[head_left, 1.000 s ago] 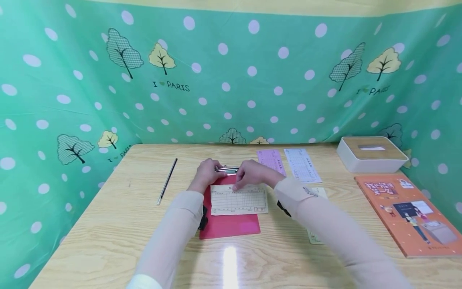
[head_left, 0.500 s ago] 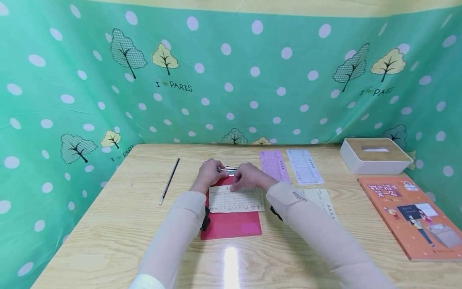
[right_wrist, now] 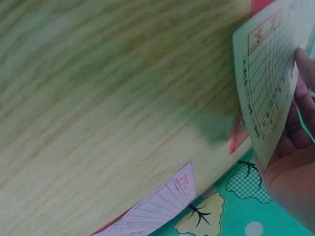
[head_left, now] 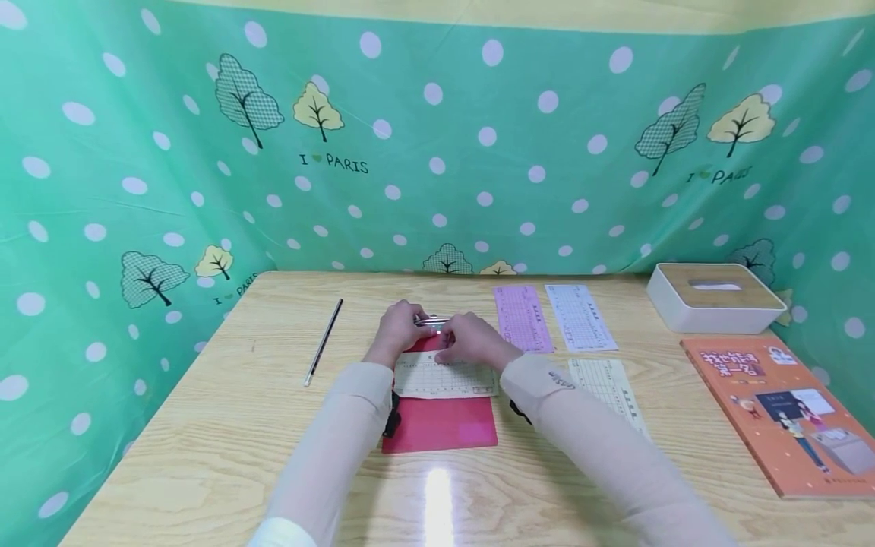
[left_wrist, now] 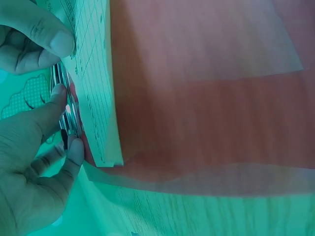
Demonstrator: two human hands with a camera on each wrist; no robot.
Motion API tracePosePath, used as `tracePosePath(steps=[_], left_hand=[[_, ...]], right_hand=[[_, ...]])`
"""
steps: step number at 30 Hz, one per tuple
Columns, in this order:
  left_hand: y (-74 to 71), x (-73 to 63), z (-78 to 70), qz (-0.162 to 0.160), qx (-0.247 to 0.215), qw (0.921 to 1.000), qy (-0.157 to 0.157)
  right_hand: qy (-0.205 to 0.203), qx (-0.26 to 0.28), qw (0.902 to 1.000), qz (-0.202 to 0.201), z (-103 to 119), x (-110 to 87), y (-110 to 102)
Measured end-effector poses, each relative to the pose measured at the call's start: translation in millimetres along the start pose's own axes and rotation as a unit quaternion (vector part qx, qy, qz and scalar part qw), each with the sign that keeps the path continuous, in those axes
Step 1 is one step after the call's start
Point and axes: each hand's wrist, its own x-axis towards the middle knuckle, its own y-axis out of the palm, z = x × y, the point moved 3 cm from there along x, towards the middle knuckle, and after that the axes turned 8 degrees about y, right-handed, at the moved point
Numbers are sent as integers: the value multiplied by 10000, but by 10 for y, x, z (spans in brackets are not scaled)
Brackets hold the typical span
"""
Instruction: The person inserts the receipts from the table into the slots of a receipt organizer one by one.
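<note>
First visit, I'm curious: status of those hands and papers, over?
Left hand grips metal clip. Right hand holds cream form over red folder. Pencil aside, not in the way.

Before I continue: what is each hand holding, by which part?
The right hand pinches the cream slip by its far edge; the left hand grips the metal clip near its left end.

I see beige sleeves (head_left: 601, 444), small dark lettering (head_left: 562, 379) near the right cuff (head_left: 526, 376), black wrist gear (head_left: 393, 416).
</note>
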Motion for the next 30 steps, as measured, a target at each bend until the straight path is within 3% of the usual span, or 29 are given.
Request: tracePosePath(steps=[11,20,24,30], left_hand=[[7,9,-6,32,21,10000,-53],[15,10,-3,30,-1,9999,-155],[18,4,3,6,-56,9998,-166],[30,10,2,-58,-125,9998,-137]], right_hand=[[-92,-153,9995,-269,-35,-52,-71],[-364,-440,9983,146,-86,-286,-162],[-412,-747,9963,36,-121,-412,-145],[-123,-831,9959,-343,-236,-509,-92]])
